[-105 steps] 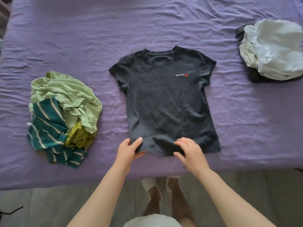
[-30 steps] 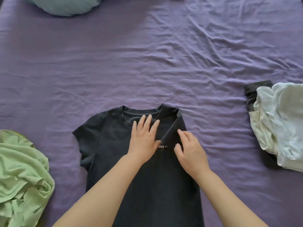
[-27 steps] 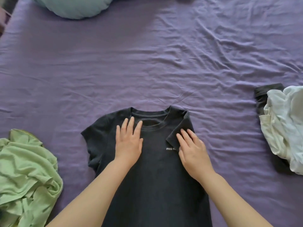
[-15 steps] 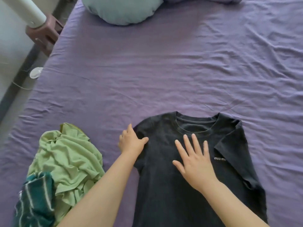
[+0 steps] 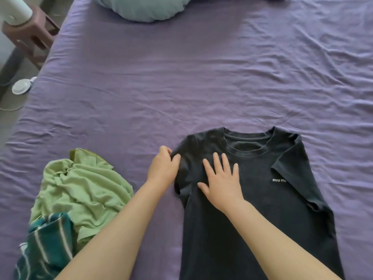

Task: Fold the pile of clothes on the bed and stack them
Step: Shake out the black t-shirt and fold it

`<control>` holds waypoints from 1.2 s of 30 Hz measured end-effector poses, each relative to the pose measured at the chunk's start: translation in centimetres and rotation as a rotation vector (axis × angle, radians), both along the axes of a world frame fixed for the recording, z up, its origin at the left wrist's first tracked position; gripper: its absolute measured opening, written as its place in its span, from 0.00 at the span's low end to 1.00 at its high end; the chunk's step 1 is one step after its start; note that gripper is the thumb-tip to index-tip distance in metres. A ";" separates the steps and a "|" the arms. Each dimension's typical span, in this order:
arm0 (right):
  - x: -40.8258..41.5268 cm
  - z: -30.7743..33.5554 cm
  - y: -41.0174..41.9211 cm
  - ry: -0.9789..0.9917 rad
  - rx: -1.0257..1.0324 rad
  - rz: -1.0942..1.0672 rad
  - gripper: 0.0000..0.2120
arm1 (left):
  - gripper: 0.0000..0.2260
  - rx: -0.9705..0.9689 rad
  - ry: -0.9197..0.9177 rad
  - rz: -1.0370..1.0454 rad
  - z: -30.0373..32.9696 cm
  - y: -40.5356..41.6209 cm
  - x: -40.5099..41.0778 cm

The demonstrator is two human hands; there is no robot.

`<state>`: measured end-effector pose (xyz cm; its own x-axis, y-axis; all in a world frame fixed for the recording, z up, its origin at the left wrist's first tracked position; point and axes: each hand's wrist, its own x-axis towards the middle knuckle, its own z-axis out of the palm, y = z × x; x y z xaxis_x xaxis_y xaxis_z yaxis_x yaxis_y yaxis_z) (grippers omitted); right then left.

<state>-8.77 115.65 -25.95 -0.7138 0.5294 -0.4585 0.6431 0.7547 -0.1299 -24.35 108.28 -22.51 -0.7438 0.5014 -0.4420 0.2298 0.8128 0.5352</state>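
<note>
One dark T-shirt [image 5: 252,199] lies front-up on the purple bed sheet [image 5: 181,77], collar away from the person, its right sleeve folded in over the chest. Left hand [image 5: 163,170] pinches the shirt's left sleeve edge; right hand [image 5: 220,178] lies flat on the chest, fingers spread. Left of the shirt: one pile, a light green garment [image 5: 80,188] over one teal striped garment [image 5: 46,243]. One pale blue pillow [image 5: 145,7] beyond the shirt. One brown stool [image 5: 34,33] off the bed's left edge.

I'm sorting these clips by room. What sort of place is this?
Most likely a bedroom: a bed under a wrinkled purple sheet, a pale blue pillow at its far end, and loose clothes beside a dark T-shirt spread for folding.
</note>
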 end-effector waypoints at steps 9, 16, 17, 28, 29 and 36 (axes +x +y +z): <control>7.5 2.7 2.9 0.062 0.045 -0.101 0.28 | 0.11 0.070 -0.278 -0.137 0.2 5.7 5.2; 11.1 1.7 11.0 -0.029 0.185 -0.181 0.25 | 0.20 -0.058 0.414 -0.612 -3.5 5.1 6.9; 11.3 1.4 12.1 -0.056 0.194 -0.166 0.25 | 0.22 -0.113 0.399 -0.649 -3.7 5.3 7.3; 15.7 -0.6 19.7 -0.227 0.090 -0.226 0.27 | 0.30 -0.381 0.342 -0.590 -5.5 9.4 12.5; 15.9 -0.9 19.7 -0.207 0.109 -0.211 0.27 | 0.30 -0.391 0.351 -0.589 -5.8 9.5 12.5; 18.9 -0.4 11.5 0.123 0.125 -0.260 0.29 | 0.29 -0.425 0.466 -0.641 -5.1 7.8 14.1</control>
<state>10.13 127.18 -26.38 -0.5934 0.7480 -0.2972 0.8017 0.5822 -0.1354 -10.27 116.08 -27.63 -0.5276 0.7451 -0.4080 0.8261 0.5619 -0.0423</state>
